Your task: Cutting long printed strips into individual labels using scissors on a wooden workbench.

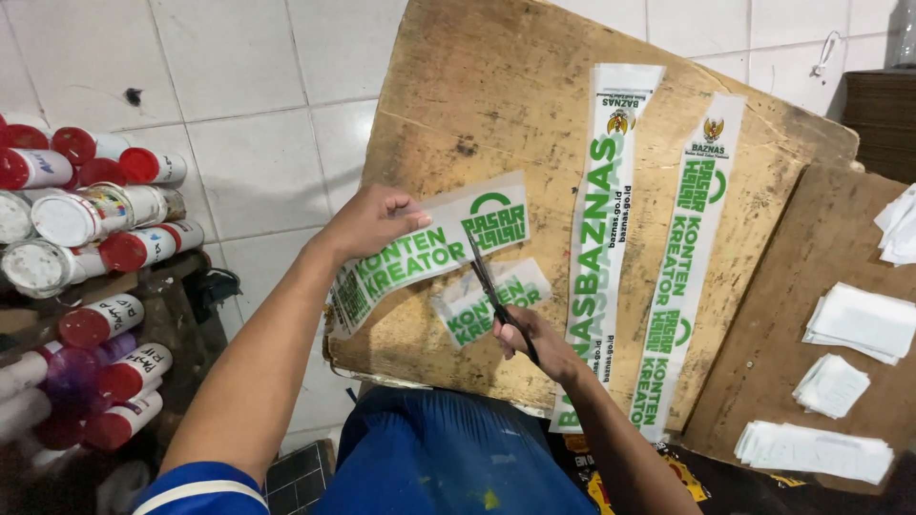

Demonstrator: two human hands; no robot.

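Over at the left, a heap of cylindrical spray cans (91, 286) lies on its side on a dark rack (167, 305), most with red caps, a few with white or clear ones, some with handwriting on white labels; what is inside them cannot be seen. Behind them the floor (267, 114) is pale tile.

Next comes the person's left hand (374, 221), its grip pinched on the upper edge of a clear printed strip (429, 250), a long plastic band with green lettering and a green emblem at its right end. The strip is held slanting above the left part of a worn brown board (496, 105) that rests across the person's lap, its lower end reaching the board's left edge.

Just right of it, the right hand (534, 345) has its grip closed through the handles of dark scissors (489, 286), whose blades point up and left and meet the strip's lower edge. Under the blades, a smaller cut piece (491, 300) with green print lies flat on the board.

Further right, two long white strips lie flat and nearly parallel, running from the board's top edge to its bottom edge: the first strip (596, 248) with large green letters, the second strip (687, 267) with smaller green words; both carry a small gold crest near the top.

At the far right, a second brown board (811, 248) holds several stacks of white paper slips (863, 319) near its right edge and bottom corner.
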